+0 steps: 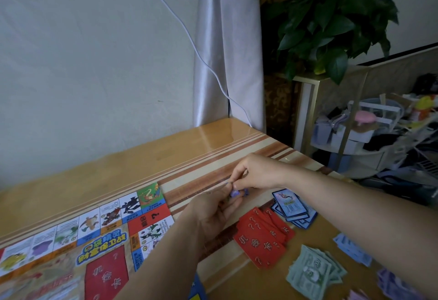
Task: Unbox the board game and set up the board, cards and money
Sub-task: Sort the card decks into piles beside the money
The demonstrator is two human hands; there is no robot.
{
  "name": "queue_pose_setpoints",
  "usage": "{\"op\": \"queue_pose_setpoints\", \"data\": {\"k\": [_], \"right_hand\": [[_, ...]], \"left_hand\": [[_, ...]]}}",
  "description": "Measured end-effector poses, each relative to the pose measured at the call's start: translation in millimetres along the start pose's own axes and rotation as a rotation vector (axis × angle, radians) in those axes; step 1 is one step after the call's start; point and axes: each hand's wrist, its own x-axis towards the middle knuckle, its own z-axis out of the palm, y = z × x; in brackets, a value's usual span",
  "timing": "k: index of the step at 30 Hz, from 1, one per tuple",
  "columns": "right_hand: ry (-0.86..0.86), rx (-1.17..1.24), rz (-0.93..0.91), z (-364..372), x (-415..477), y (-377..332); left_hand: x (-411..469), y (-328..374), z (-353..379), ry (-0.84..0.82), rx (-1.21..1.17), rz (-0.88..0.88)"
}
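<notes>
head view: I see one camera, looking down on the table [208, 148].
left hand [213, 214]: fingers curled, tips pinching a small purple piece [237, 193] from the near side.
right hand [258, 171]: thumb and forefinger pinch the same piece from the far side, other fingers tucked.
piece: between both hands, just off the far right corner of the board [94, 240]. It is too small and blurred for me to say what it is.
board: unfolded, flat on the left of the table.
red cards [260, 238]: loose fanned pile just right of the board, beside the left wrist.
blue cards [292, 207]: pile just beyond the red ones.
money: green notes [315, 269], pale blue notes [353, 250] and purple notes [393, 283] in separate heaps by the right forearm.
behind: curtain [225, 51], cable [189, 36], plant [331, 20].
</notes>
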Motion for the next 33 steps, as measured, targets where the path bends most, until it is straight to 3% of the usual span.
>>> {"op": "queue_pose_setpoints", "data": {"k": [4,8,13,16,20,23,26,33], "right_hand": [[0.008,-0.009,-0.018,2.3,1.4,1.3],[0.110,0.138,0.038,-1.5,5.4,11.5],[0.127,-0.001,0.114,11.9,11.4,31.3],[0.152,-0.066,0.098,20.6,12.0,36.1],[0.309,-0.026,0.002,15.2,7.5,22.6],[0.190,0.099,-0.083,12.7,0.7,-1.7],[0.040,0.061,-0.098,20.1,-0.8,-15.0],[0.077,0.360,0.086,34.0,9.5,-16.2]], "left_hand": [[1.1,0.2,-2.2,-0.026,-0.091,-0.006],[-0.2,4.5,-8.5,-0.052,-0.166,0.011],[-1.7,10.9,-20.2,-0.036,-0.188,0.035],[-4.8,11.3,-26.2,-0.072,-0.165,0.056],[-9.0,12.1,-33.1,-0.139,-0.132,0.048],[-11.5,11.9,-32.7,-0.151,-0.087,0.035],[-14.9,10.9,-30.4,-0.123,-0.026,0.055],[-24.1,16.4,-38.7,-0.131,-0.026,0.050]]}}
